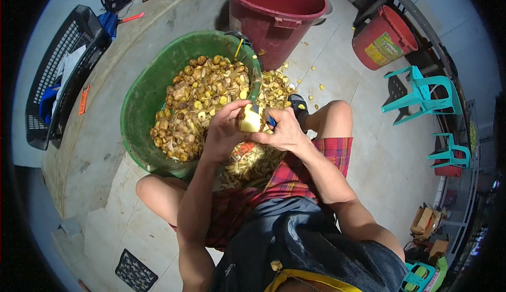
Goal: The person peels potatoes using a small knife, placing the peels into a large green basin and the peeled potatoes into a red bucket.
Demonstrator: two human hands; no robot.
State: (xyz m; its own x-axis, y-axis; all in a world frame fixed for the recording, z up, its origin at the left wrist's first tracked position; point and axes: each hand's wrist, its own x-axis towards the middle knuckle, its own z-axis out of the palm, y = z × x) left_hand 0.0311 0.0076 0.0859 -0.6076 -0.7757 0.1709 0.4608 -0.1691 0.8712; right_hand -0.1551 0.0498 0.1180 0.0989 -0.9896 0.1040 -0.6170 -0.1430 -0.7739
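In front of my lap, my left hand (224, 131) is closed around a partly peeled potato (252, 121). Pale yellow flesh shows on its near side, and brown skin remains along its edges. Gripped in my right hand (287, 129) is a blue-handled peeler (271, 123); most of it is hidden by fingers, so its exact form is unclear. The right thumb presses against the potato's lower side. To the left stands a large green tub (134, 97), with many brown unpeeled potatoes (182, 89) and loose peelings inside. Between my legs lies a heap of pale peelings (245, 171).
A tall dark red bin (274, 34) stands beyond the tub, a smaller red bucket (382, 39) farther right. Turquoise plastic chairs (421, 94) line the right side. A concrete ledge (100, 134) on the left bears a black basket (66, 76). Peel scraps dot the tiled floor (337, 55).
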